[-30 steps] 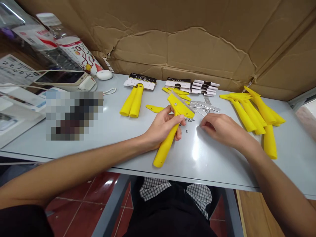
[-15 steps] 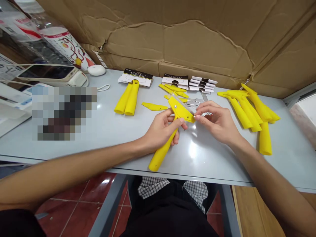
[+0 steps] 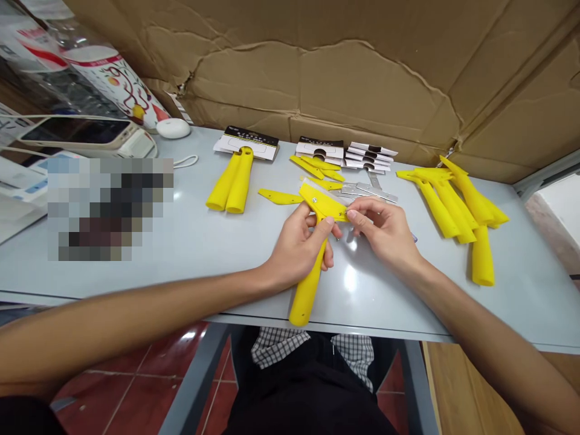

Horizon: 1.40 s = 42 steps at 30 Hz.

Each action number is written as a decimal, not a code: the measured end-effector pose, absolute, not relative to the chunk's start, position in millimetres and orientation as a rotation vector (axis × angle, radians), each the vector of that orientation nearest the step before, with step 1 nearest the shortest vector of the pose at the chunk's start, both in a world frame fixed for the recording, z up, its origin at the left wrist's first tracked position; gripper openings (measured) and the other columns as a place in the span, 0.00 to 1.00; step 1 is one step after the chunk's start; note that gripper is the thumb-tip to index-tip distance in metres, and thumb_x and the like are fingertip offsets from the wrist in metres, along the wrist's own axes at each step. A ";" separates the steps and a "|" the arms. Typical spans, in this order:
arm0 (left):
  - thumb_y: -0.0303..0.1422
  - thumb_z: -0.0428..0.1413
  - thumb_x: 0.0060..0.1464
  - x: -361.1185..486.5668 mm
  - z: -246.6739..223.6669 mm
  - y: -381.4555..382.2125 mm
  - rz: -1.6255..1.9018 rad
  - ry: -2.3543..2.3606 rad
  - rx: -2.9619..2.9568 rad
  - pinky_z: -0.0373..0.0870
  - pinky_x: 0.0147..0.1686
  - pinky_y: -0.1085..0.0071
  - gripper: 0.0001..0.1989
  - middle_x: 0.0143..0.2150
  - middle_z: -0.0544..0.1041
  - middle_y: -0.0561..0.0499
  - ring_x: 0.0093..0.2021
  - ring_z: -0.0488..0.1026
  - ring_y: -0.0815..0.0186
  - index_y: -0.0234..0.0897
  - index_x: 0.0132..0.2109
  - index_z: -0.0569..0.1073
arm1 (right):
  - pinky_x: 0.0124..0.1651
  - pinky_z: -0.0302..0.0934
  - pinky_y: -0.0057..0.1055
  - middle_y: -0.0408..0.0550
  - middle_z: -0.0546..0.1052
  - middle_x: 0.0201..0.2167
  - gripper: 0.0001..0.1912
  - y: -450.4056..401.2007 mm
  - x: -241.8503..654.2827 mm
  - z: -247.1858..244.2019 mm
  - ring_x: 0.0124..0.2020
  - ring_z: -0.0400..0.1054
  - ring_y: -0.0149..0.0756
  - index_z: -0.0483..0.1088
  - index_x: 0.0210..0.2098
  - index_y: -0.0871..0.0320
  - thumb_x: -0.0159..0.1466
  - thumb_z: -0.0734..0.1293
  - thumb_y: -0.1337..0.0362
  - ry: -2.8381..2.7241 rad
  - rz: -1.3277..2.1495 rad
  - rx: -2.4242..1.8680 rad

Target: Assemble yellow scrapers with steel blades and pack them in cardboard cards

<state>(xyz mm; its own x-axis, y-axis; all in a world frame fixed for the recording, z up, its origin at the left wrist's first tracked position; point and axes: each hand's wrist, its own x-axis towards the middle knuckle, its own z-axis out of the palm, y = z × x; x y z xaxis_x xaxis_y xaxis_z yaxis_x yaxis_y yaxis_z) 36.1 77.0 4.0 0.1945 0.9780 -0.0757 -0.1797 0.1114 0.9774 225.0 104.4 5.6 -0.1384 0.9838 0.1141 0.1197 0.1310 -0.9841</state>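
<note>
A yellow plastic scraper (image 3: pixel 307 293) is in my left hand (image 3: pixel 294 248), its handle pointing down toward the table's front edge. My left fingers and thumb are closed around the neck, just below the wide head. A screw shows near the head's left end, and a clear strip runs along its upper edge. My right hand (image 3: pixel 385 232) pinches at the head's right end, beside a second small hole or screw. Whatever lies between those fingertips is too small to make out. Just beyond the head lie loose yellow blade covers (image 3: pixel 280 197) and flat metal blades (image 3: pixel 377 192).
Two yellow handles (image 3: pixel 235 181) with a printed card (image 3: pixel 247 142) lie at the back left. More folded cards (image 3: pixel 369 158) stand along the cardboard wall (image 3: pixel 317 72). Several yellow handles (image 3: pixel 446 205) are piled at right. A phone (image 3: pixel 81 132), white mouse (image 3: pixel 173 127) and bottles (image 3: pixel 113 78) occupy the left.
The scraper has turned, its head shifting left and its handle end swinging right and down. My right fingertips have moved left with the head's right end.
</note>
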 end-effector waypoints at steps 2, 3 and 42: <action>0.41 0.65 0.67 36.6 3.5 76.9 1.082 0.987 1.091 0.69 0.13 0.71 0.15 0.41 0.84 0.52 0.15 0.73 0.73 0.41 0.48 0.67 | 0.38 0.71 0.36 0.50 0.80 0.47 0.17 104.2 223.6 2.3 0.37 0.74 0.35 0.82 0.37 0.54 0.62 0.81 0.48 -1.463 1.165 -1.132; 0.41 0.64 0.68 36.7 3.5 76.8 1.080 0.989 1.094 0.69 0.13 0.71 0.14 0.41 0.83 0.52 0.15 0.73 0.73 0.42 0.48 0.67 | 0.38 0.71 0.36 0.51 0.81 0.49 0.15 104.0 222.9 1.0 0.38 0.75 0.35 0.82 0.38 0.54 0.63 0.80 0.49 -1.463 1.172 -1.129; 0.39 0.58 0.74 33.3 -10.2 79.4 1.080 0.889 1.212 0.72 0.12 0.77 0.10 0.40 0.79 0.55 0.15 0.71 0.76 0.41 0.47 0.64 | 0.38 0.76 0.33 0.39 0.77 0.42 0.24 109.6 218.2 -15.7 0.33 0.76 0.30 0.71 0.40 0.51 0.56 0.87 0.56 -1.230 1.318 -0.953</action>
